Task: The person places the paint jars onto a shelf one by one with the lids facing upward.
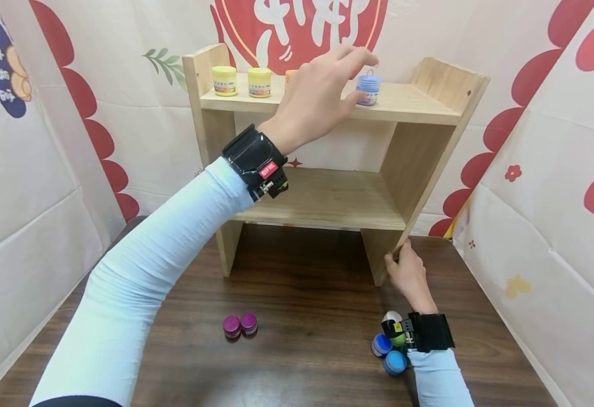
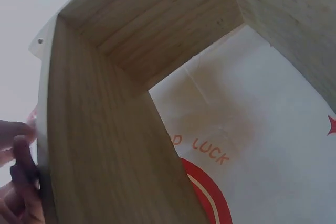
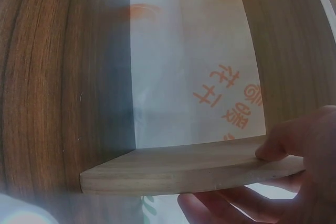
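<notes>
On the top board of a wooden shelf [image 1: 322, 195], a small light blue lidded jar [image 1: 368, 90] with a printed label stands upright. My left hand [image 1: 322, 93] reaches up to it, thumb against its side and fingers arched over its lid; the fingertips are hard to make out. Part of the left hand [image 2: 21, 171] shows past the board's edge in the left wrist view. Low on the right, my right hand [image 1: 408, 271] grips the front edge of the shelf's side panel. In the right wrist view, the thumb lies on one face of the panel [image 3: 173, 174] and fingers on the other.
Two yellow jars [image 1: 259, 83] and a partly hidden orange one [image 1: 289, 76] share the top board. Two purple jars [image 1: 241, 325] sit on the dark table [image 1: 307, 373]. Blue jars [image 1: 394, 362] and others cluster beside my right wrist. Printed cloth [image 1: 546, 209] encloses the sides and back.
</notes>
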Demonstrator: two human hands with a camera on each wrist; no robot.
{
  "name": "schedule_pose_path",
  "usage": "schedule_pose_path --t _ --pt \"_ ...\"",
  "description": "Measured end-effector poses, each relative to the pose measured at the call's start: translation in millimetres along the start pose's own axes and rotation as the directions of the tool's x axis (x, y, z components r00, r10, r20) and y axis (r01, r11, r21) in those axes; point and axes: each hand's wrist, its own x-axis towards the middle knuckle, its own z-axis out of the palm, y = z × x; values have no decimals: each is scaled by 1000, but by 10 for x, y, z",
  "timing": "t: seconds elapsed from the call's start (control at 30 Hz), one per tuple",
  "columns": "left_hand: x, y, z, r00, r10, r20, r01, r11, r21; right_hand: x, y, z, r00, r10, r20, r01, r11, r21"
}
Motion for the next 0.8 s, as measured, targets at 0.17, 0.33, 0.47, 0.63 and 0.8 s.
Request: schedule_pose_path --t 0.17,0.33,0.47,0.63,0.8 --pt "-306 -108 8 965 144 -217 -167 982 -89 -17 20 -12 1000 9 10 -9 1000 -4" --pt "-767 -188 68 931 159 -329 -238 947 -217 -13 15 -32 1000 20 14 -20 1000 -6" --pt "-1272 -255 214 934 105 -340 -215 928 -304 1 19 9 999 26 19 -26 1000 -1" --pt "-1953 -391 502 985 28 -169 -86 934 -347 11 15 40 999 31 29 -31 999 10" --pt "-2608 -536 818 972 -21 234 86 958 -273 25 6 23 1000 24 11 -24 1000 1"
